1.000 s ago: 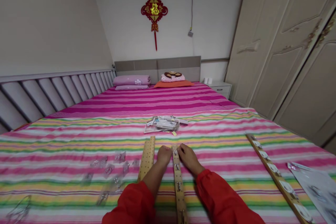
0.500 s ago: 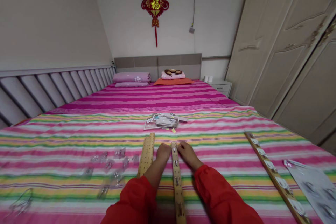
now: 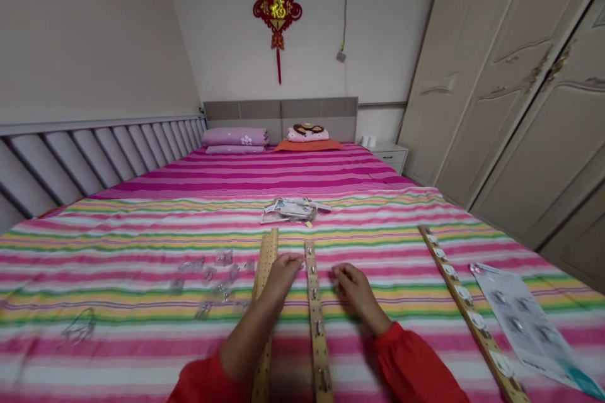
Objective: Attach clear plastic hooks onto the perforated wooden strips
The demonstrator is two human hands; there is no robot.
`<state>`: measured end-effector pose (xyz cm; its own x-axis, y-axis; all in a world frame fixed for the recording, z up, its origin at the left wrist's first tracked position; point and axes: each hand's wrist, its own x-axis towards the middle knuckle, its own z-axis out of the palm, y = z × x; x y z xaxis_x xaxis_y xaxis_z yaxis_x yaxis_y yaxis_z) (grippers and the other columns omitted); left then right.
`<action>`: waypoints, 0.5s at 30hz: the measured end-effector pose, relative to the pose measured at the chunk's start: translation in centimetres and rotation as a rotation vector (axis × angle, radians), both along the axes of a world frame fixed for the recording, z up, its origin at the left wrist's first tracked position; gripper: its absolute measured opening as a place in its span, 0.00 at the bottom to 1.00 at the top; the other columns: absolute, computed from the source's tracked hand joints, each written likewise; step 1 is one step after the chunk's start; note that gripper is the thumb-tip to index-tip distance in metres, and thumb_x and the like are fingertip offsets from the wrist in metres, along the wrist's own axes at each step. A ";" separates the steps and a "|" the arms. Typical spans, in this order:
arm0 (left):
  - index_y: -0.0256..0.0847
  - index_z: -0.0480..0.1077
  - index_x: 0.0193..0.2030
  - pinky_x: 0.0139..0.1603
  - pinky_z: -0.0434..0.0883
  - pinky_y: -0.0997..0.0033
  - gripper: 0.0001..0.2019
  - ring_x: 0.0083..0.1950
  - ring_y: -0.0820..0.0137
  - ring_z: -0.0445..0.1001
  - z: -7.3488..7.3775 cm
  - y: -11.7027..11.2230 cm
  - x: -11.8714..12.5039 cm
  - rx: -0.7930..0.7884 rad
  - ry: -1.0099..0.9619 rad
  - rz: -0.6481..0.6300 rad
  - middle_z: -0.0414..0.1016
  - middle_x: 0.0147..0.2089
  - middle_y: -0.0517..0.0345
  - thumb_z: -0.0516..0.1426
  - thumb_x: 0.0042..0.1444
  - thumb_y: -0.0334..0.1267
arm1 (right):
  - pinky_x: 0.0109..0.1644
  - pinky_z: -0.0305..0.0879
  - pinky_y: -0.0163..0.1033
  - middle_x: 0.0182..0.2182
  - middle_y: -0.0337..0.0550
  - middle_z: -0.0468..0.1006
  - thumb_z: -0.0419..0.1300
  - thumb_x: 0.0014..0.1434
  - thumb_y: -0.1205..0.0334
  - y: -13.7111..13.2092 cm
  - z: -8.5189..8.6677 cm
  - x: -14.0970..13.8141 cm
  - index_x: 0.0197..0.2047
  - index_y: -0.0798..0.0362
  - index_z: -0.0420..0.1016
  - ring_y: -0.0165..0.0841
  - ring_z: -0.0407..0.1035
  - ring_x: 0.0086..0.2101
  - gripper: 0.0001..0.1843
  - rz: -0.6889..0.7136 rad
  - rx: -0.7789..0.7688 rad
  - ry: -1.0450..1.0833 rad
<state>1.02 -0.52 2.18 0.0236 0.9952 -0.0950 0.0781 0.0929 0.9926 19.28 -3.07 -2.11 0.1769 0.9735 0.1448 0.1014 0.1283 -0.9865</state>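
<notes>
My left hand [image 3: 285,269] lies over a perforated wooden strip [image 3: 267,253], its fingers stretched right to the edge of a second wooden strip [image 3: 314,302], which carries several small metal hooks. My right hand [image 3: 353,283] rests on the striped bedspread [image 3: 142,239] just right of that middle strip, not touching it. Its fingers are curled, and whatever they hold is hidden. Both sleeves are red.
Several clear hooks [image 3: 212,274] lie scattered to the left. A third wooden strip [image 3: 454,282] with clear hooks runs along the right, with a printed sheet [image 3: 522,321] beside it. Packaging [image 3: 293,209] is piled ahead. A wardrobe [image 3: 520,107] stands on the right, with pillows [image 3: 235,137] at the headboard.
Both hands have drawn back from the top end of the middle strip. The right hand has moved off it to the right, and the left has opened toward its edge. The view has shifted slightly.
</notes>
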 end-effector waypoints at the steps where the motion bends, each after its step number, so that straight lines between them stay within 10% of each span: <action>1: 0.36 0.72 0.35 0.34 0.67 0.73 0.14 0.32 0.70 0.71 0.2 -1.9 -0.6 0.010 -0.027 0.000 0.73 0.29 0.58 0.58 0.45 0.45 | 0.23 0.56 0.35 0.15 0.34 0.66 0.60 0.48 0.42 -2.1 0.0 0.0 0.25 0.53 0.70 0.29 0.60 0.19 0.20 0.034 -0.028 0.062; 9: 0.39 0.73 0.35 0.34 0.72 0.69 0.13 0.34 0.66 0.74 -4.0 -17.9 -3.2 0.273 0.163 0.142 0.76 0.32 0.54 0.56 0.53 0.48 | 0.19 0.52 0.32 0.22 0.39 0.74 0.67 0.42 0.43 -17.6 -3.0 -1.1 0.32 0.55 0.76 0.25 0.58 0.16 0.23 -0.145 -0.230 0.373; 15: 0.42 0.73 0.36 0.39 0.72 0.66 0.12 0.38 0.65 0.73 -8.8 -23.7 -2.4 0.460 0.252 0.140 0.76 0.36 0.50 0.53 0.57 0.46 | 0.17 0.52 0.30 0.17 0.37 0.72 0.70 0.42 0.47 -23.3 -5.7 -4.3 0.33 0.56 0.78 0.25 0.60 0.15 0.21 -0.085 -0.370 0.581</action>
